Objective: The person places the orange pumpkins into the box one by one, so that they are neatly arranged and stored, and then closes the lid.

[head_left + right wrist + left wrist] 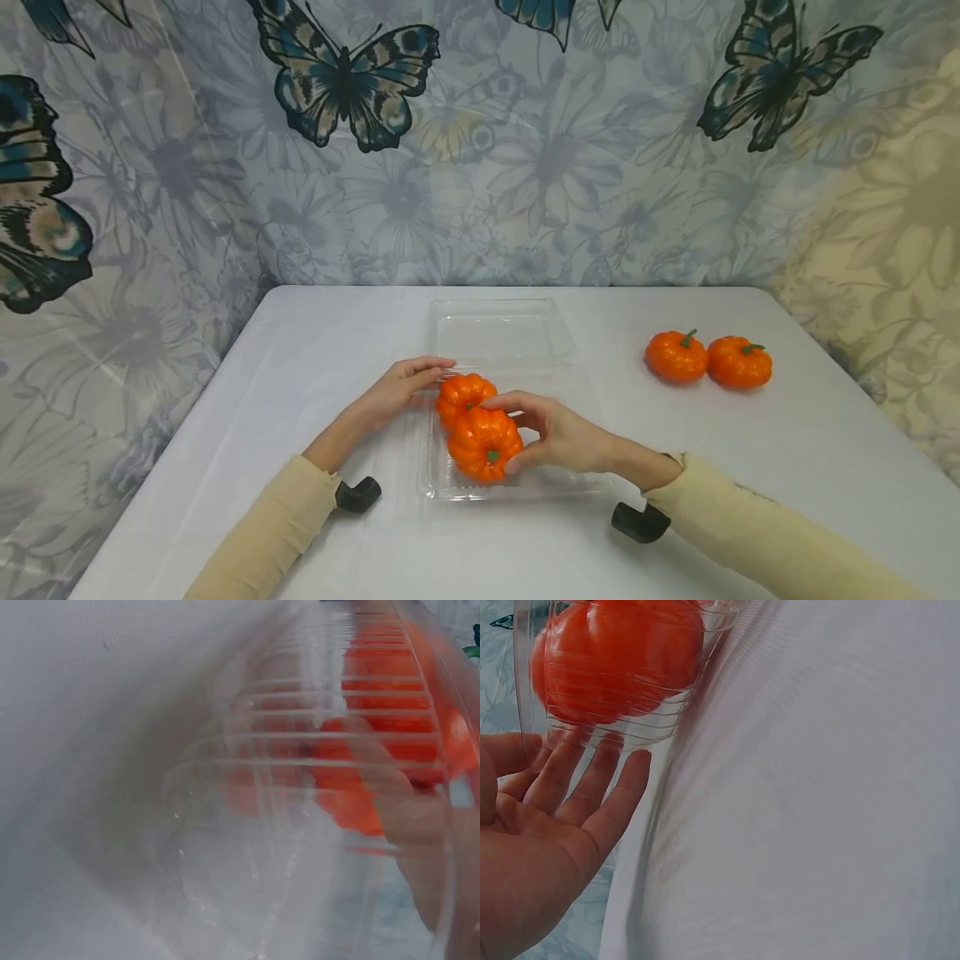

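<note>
A clear plastic clamshell container (525,492) lies opened flat on the table, its lid (498,333) folded toward the back. Inside its left half sit two small orange pumpkins, a rear pumpkin (459,392) and a front pumpkin (480,450) close against it. My right hand (558,433) grips the front pumpkin between thumb and fingers. At the container's left wall, my left hand (397,392) rests with its fingers extended; in the left wrist view the fingertips (637,761) touch the ribbed clear side below a pumpkin (622,660). Ribbed plastic partly covers the right hand in the right wrist view.
Two more orange pumpkins with green stems, one (676,357) beside the other (739,363), sit at the right on the white table (315,333). A wall with butterfly prints stands behind the table. Black wrist mounts (641,523) stick out beneath both sleeves.
</note>
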A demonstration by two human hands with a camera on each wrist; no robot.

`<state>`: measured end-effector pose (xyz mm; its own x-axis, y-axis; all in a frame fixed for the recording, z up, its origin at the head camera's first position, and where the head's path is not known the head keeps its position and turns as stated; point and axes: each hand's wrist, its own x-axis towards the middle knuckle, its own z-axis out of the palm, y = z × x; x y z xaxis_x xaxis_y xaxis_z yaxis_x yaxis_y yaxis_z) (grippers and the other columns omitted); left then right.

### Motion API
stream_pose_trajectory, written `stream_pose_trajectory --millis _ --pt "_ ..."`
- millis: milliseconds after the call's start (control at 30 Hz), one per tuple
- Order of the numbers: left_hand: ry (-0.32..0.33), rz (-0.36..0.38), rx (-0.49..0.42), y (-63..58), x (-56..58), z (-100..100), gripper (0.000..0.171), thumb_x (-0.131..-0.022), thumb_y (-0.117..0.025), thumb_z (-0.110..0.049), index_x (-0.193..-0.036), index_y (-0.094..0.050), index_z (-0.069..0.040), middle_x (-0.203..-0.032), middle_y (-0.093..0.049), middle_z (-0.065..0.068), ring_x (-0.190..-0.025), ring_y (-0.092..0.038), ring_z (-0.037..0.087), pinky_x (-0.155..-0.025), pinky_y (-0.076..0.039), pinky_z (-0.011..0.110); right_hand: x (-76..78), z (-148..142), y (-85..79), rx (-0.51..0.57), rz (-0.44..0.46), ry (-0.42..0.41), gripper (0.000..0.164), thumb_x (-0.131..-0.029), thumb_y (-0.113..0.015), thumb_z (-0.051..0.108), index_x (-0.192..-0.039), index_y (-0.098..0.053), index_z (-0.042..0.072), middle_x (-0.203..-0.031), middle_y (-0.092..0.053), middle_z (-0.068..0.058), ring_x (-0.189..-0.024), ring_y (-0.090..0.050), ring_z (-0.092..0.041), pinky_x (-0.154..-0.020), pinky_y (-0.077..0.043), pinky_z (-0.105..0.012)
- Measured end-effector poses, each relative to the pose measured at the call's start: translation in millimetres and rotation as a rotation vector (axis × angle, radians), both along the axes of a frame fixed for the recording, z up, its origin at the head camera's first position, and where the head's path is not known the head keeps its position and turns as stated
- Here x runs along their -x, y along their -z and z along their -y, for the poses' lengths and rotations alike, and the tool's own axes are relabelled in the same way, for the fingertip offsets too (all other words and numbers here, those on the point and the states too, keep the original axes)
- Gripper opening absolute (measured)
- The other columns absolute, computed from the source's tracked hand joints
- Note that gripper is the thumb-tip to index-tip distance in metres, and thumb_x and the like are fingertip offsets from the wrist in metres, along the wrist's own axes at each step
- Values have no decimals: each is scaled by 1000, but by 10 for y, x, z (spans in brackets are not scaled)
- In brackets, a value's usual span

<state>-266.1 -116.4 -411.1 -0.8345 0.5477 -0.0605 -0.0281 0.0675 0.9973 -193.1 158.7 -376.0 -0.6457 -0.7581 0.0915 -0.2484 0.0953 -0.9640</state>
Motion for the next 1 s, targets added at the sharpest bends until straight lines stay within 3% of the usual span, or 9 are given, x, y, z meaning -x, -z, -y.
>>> stream_pose_trajectory --millis 267,667,1000 --pt "-5 -3 26 15 -7 6 43 -102 -45 -23 -136 -47 3 -133 -53 15 -116 -52 29 -93 -46 44 -42 53 69 -16 -24 28 66 -80 -74 -1 -138 -45 7 -143 -40 -11 -121 -48 -33 -94 -45 -46" --pt "-10 4 19 -11 -21 -3 42 -103 -43 -20 -137 -45 5 -134 -52 17 -115 -52 30 -92 -47 43 -62 169 156 -30 -124 66 68 -75 -78 -3 -136 -48 6 -135 -43 -15 -118 -46 -39 -78 -54 -35" --pt "2 -17 21 -7 -8 -11 43 -103 -45 -22 -136 -46 5 -134 -52 17 -117 -52 31 -94 -45 45 -110 179 155 -96 -172 107 60 -80 -76 4 -134 -50 7 -127 -47 -14 -112 -51 -34 -80 -53 -32"
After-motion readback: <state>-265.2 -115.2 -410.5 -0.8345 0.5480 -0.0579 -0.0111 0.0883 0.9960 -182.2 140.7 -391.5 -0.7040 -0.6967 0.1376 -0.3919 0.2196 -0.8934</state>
